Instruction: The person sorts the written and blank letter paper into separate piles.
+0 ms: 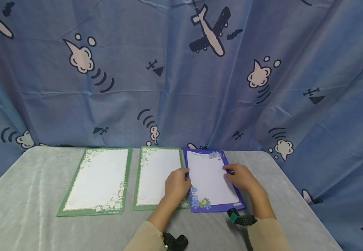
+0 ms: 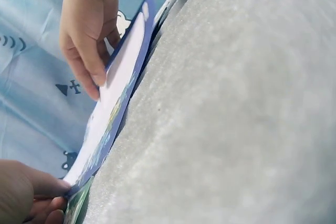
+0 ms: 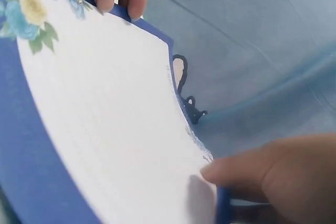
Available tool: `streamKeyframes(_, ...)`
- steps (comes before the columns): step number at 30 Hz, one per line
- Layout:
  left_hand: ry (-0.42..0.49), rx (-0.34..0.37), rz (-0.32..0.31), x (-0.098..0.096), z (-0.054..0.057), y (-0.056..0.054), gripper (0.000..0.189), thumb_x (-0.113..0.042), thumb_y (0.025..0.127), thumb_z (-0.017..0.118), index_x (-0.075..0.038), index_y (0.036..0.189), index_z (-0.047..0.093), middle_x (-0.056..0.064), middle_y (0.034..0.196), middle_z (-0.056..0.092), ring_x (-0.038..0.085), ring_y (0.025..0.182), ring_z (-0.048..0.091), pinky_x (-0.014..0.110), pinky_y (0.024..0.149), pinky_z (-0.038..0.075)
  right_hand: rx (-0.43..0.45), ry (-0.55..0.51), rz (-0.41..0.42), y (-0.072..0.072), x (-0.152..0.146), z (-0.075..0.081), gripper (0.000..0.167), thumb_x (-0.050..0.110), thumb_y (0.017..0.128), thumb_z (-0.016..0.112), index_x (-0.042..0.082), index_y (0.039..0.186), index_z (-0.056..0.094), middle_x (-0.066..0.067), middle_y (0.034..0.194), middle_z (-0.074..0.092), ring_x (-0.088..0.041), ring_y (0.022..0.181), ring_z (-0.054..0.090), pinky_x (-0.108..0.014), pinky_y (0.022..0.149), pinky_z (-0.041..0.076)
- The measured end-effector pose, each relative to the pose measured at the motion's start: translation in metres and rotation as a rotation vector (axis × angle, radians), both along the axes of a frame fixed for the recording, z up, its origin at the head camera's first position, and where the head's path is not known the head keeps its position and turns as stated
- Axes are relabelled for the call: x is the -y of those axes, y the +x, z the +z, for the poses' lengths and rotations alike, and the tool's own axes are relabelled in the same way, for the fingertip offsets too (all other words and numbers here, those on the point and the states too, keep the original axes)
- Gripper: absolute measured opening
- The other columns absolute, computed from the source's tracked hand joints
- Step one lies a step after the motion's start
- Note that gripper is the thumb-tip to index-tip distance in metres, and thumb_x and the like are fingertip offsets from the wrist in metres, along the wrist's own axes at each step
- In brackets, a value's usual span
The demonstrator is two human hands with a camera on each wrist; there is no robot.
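Observation:
A sheet of stationery paper (image 1: 209, 184) with a blue-purple border, faint ruled lines and blue and yellow flowers lies at the right of the row in the head view. My left hand (image 1: 176, 184) pinches its left edge, thumb on top. On the opposite edge my right hand (image 1: 242, 177) grips it between thumb and fingers. The paper (image 3: 121, 108) bows a little in the right wrist view. Its near edge looks slightly off the table in the left wrist view. Whether one sheet or several are held, I cannot tell.
Two lots of green-bordered paper lie to the left: one (image 1: 96, 181) at the far left, one (image 1: 153, 177) beside the blue-purple sheet, partly under my left forearm. A grey cloth covers the table (image 1: 27, 195). A blue patterned curtain (image 1: 121, 115) hangs behind its back edge.

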State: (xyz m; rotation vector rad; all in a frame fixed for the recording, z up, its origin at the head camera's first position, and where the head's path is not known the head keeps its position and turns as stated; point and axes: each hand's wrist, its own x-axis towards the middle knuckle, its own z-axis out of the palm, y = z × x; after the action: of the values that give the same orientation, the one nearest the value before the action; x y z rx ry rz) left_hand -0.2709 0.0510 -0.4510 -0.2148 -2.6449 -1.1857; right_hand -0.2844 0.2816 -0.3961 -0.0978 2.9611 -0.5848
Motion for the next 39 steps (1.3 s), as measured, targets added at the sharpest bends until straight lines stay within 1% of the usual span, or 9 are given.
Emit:
streamKeyframes(4,-0.004,0.000,-0.007,0.000,-0.001,-0.001,0.032,-0.001,0.082,0.073,-0.003,0.114,0.076,0.005,0.073,0.070,0.011,0.059,0.052,0.024,0.052,0.038,0.014,0.025,-0.028,0.000,0.000,-0.001,0.038,0.008,0.096,0.060,-0.003,0.132,0.063,-0.032,0.139,0.057,-0.051,0.131,0.052,-0.062,0.107,0.044)
streamKeyframes(6,-0.002,0.003,-0.008,-0.001,-0.002,-0.001,0.032,-0.002,0.082,0.073,-0.002,0.114,0.076,0.004,0.071,0.068,0.011,0.059,0.051,0.024,0.053,0.038,0.012,0.033,-0.029,-0.001,0.000,-0.001,0.038,0.008,0.096,0.060,-0.003,0.132,0.063,-0.032,0.139,0.056,-0.051,0.132,0.051,-0.062,0.107,0.043)
streamKeyframes(10,0.003,0.010,-0.010,-0.001,-0.003,-0.002,0.033,-0.004,0.082,0.075,-0.002,0.114,0.076,0.004,0.073,0.069,0.011,0.061,0.052,0.024,0.055,0.039,0.023,0.031,-0.043,-0.001,-0.001,-0.002,0.039,0.010,0.095,0.062,-0.003,0.132,0.063,-0.032,0.140,0.056,-0.051,0.131,0.052,-0.062,0.107,0.044)
streamKeyframes(15,0.057,0.036,-0.018,-0.001,-0.003,-0.002,0.038,-0.011,0.083,0.077,0.001,0.118,0.073,0.003,0.074,0.064,0.011,0.064,0.050,0.025,0.057,0.038,0.036,0.038,-0.113,-0.001,-0.003,-0.006,0.045,0.017,0.096,0.064,-0.005,0.136,0.059,-0.033,0.143,0.053,-0.052,0.134,0.049,-0.062,0.108,0.042)
streamKeyframes(20,0.101,0.050,-0.013,-0.001,-0.003,-0.002,0.039,-0.015,0.086,0.076,0.002,0.120,0.071,-0.001,0.069,0.056,0.010,0.062,0.046,0.025,0.057,0.035,0.003,0.002,-0.144,-0.004,-0.005,-0.011,0.049,0.021,0.098,0.062,-0.007,0.138,0.056,-0.033,0.143,0.052,-0.052,0.133,0.049,-0.062,0.107,0.043)
streamKeyframes(25,0.094,0.061,-0.026,0.000,-0.001,-0.003,0.037,-0.016,0.088,0.074,0.001,0.121,0.072,0.000,0.067,0.058,0.010,0.061,0.046,0.024,0.056,0.034,-0.039,-0.035,-0.127,-0.006,-0.002,-0.017,0.047,0.021,0.098,0.060,-0.006,0.136,0.058,-0.032,0.143,0.054,-0.051,0.134,0.049,-0.061,0.110,0.042)
streamKeyframes(29,0.092,0.056,-0.032,0.001,-0.001,-0.003,0.036,-0.015,0.088,0.073,0.001,0.120,0.073,0.000,0.066,0.059,0.011,0.060,0.046,0.024,0.055,0.033,-0.065,-0.056,-0.101,-0.006,0.001,-0.016,0.044,0.021,0.098,0.060,-0.006,0.134,0.061,-0.031,0.139,0.057,-0.049,0.132,0.052,-0.060,0.109,0.043)
streamKeyframes(36,0.100,0.052,-0.035,0.001,-0.001,-0.003,0.037,-0.015,0.088,0.073,0.001,0.121,0.072,0.002,0.067,0.060,0.010,0.060,0.046,0.024,0.055,0.033,-0.060,-0.055,-0.107,-0.006,0.005,-0.016,0.042,0.021,0.099,0.061,-0.005,0.132,0.063,-0.031,0.136,0.059,-0.048,0.126,0.056,-0.059,0.105,0.047)
streamKeyframes(39,0.107,0.048,-0.036,0.001,-0.001,-0.002,0.037,-0.014,0.088,0.073,0.001,0.121,0.072,0.008,0.083,0.071,0.011,0.062,0.050,0.025,0.057,0.037,-0.046,-0.055,-0.122,-0.006,0.006,-0.017,0.043,0.022,0.099,0.061,-0.004,0.133,0.062,-0.031,0.137,0.059,-0.048,0.127,0.056,-0.059,0.105,0.047)
